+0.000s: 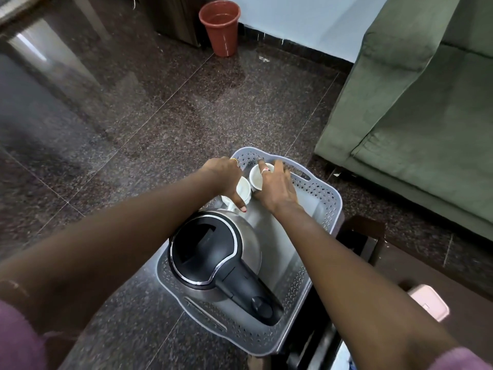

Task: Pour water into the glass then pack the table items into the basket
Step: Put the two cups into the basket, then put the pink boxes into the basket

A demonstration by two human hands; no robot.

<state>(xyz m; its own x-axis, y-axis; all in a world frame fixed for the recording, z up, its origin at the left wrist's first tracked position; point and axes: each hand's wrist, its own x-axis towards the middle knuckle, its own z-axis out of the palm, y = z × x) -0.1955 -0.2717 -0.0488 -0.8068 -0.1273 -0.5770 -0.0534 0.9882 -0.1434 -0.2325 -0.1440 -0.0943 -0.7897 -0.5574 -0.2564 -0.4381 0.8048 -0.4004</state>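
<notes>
A grey perforated basket [324, 206] stands on the dark speckled table [128, 316]. Inside it, near me, sits a steel kettle [213, 255] with a black lid and handle. At the basket's far end are white cups. My left hand [226, 180] grips one white cup [243, 188] from above, its thumb pointing down beside the cup. My right hand [274, 185] holds a second white cup [256, 177] by its rim, fingers curled over the far side. More white crockery [226, 201] lies partly hidden under my left hand.
A green sofa [416, 116] fills the right side. A brown plastic bin [220, 28] stands by the far wall on the dark floor. A pink object [429, 305] lies at the right, beside the table's edge.
</notes>
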